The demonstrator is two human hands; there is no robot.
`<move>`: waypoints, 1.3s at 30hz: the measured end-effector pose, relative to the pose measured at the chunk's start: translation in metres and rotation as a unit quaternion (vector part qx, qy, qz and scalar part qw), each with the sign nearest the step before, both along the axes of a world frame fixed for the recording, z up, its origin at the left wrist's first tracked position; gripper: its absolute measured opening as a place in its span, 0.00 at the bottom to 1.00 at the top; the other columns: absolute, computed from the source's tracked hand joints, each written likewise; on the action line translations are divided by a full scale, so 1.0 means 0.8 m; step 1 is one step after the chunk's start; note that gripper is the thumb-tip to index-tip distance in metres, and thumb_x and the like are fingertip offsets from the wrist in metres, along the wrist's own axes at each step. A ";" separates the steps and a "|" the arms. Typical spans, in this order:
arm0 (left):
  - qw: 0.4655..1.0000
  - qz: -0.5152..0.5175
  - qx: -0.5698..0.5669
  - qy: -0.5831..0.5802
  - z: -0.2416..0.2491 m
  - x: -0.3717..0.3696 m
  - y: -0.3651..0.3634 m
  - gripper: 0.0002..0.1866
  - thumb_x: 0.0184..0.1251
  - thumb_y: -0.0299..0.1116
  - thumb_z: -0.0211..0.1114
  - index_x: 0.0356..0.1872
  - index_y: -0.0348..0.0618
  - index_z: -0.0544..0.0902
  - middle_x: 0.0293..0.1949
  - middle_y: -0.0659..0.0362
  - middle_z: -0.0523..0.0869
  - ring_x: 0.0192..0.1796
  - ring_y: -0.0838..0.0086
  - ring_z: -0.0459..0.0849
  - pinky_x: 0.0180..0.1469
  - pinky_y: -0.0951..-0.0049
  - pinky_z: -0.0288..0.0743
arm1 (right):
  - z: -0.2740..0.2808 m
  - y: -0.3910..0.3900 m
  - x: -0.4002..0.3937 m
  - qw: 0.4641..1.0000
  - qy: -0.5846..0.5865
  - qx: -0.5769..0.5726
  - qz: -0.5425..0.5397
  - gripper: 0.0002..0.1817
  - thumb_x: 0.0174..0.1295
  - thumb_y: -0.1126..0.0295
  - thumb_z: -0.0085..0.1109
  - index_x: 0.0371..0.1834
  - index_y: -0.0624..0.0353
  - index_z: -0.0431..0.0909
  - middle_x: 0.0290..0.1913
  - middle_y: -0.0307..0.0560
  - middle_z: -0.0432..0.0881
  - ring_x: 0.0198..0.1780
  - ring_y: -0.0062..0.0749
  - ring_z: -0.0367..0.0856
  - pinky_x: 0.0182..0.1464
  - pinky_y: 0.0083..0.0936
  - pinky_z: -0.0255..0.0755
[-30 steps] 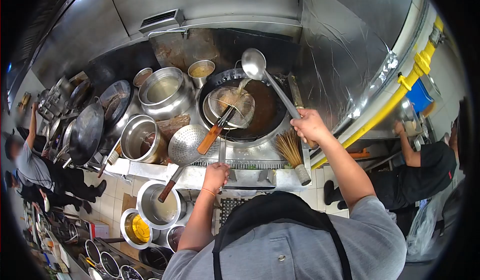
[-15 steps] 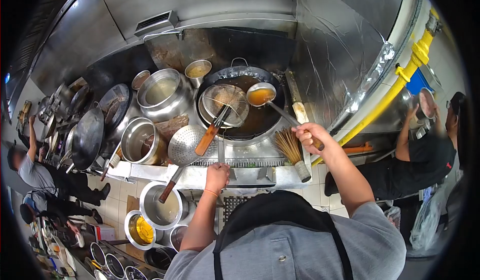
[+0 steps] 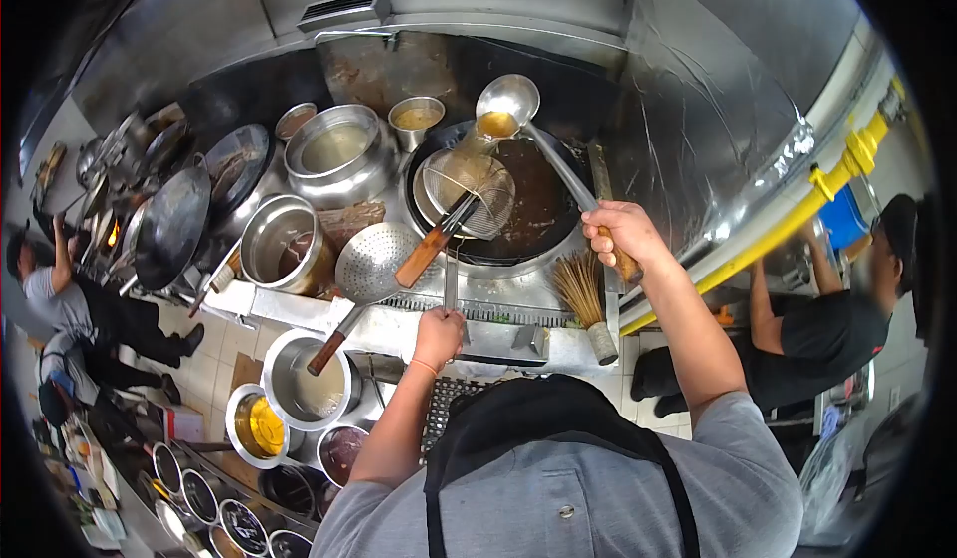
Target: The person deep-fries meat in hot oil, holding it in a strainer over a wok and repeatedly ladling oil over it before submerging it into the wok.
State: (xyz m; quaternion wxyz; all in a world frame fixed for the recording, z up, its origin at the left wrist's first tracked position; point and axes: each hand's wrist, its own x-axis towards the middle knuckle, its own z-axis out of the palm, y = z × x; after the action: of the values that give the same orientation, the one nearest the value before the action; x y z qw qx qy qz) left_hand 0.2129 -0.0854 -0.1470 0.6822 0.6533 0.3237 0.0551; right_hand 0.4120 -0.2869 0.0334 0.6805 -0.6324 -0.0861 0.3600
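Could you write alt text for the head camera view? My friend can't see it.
In a person's right-hand grip, a tilted ladle pours yellowish liquid toward a wire-mesh strainer at a wok of brown liquid. The left-hand grip holds a metal handle near a perforated skimmer.

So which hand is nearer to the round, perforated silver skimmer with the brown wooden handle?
Left. The left hand is just right of the skimmer, on a flat metal handle; the right hand is farther right, holding a silver metal ladle.
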 end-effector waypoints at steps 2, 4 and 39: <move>1.000 0.011 0.002 -0.010 0.003 0.001 -0.001 0.10 0.63 0.29 0.51 0.28 0.33 0.77 0.17 0.62 0.73 0.11 0.79 0.69 0.14 0.77 0.61 | 0.003 0.012 0.001 0.999 -0.040 -0.020 0.010 0.05 0.56 0.75 0.55 0.27 0.63 0.69 0.19 0.39 0.70 0.14 0.18 0.64 0.12 0.18 0.59; 1.000 0.021 0.003 -0.018 0.001 0.000 -0.002 0.11 0.63 0.30 0.51 0.28 0.33 0.77 0.17 0.61 0.74 0.11 0.78 0.69 0.14 0.77 0.61 | 0.002 0.017 0.001 0.995 -0.085 -0.045 0.012 0.04 0.56 0.75 0.55 0.28 0.63 0.70 0.19 0.39 0.69 0.13 0.18 0.65 0.11 0.18 0.59; 0.974 0.021 0.226 -0.005 -0.038 0.001 -0.005 0.13 0.60 0.31 0.54 0.26 0.30 0.80 0.30 0.37 0.81 0.37 0.44 0.80 0.44 0.56 0.74 | -0.043 -0.068 0.011 0.937 0.333 0.103 -0.001 0.15 0.61 0.74 0.47 0.49 0.70 0.68 0.22 0.36 0.67 0.13 0.13 0.62 0.10 0.11 0.57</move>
State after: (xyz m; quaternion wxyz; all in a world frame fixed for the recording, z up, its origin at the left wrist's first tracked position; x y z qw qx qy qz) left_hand 0.2140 -0.0897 -0.1774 0.5171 0.7833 0.3132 0.1450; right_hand 0.4205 -0.3414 -0.0012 0.7316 -0.4032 0.1094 0.5387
